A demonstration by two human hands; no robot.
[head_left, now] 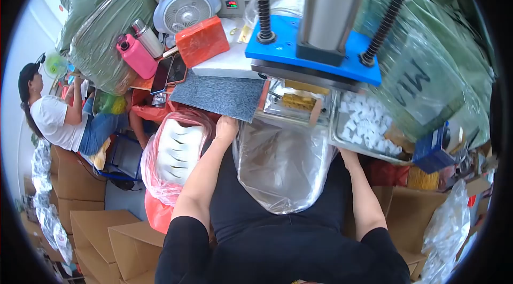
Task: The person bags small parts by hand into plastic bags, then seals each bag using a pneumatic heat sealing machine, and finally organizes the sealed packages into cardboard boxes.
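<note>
My left hand (226, 128) is at the near edge of a grey felt-like sheet (216, 94), its fingers partly hidden under the sheet. On the right, my right hand (346, 154) reaches beneath the near edge of a metal tray (335, 133) of small white pieces (366, 123); its fingers are hidden. Between my hands a clear plastic bag (283, 166) hangs open over my lap. Behind the bag, under the blue press plate (315, 48), lies a yellow metallic part (299, 99). White curved pieces (179, 150) fill a pink bag left of my left hand.
An orange-red block (202, 41), a fan (187, 11), a pink bottle (137, 56) and phones (160, 76) are at the back left. A blue box (432, 150) stands right of the tray. Cardboard boxes (101, 230) lie below left. Another person (59, 113) sits far left.
</note>
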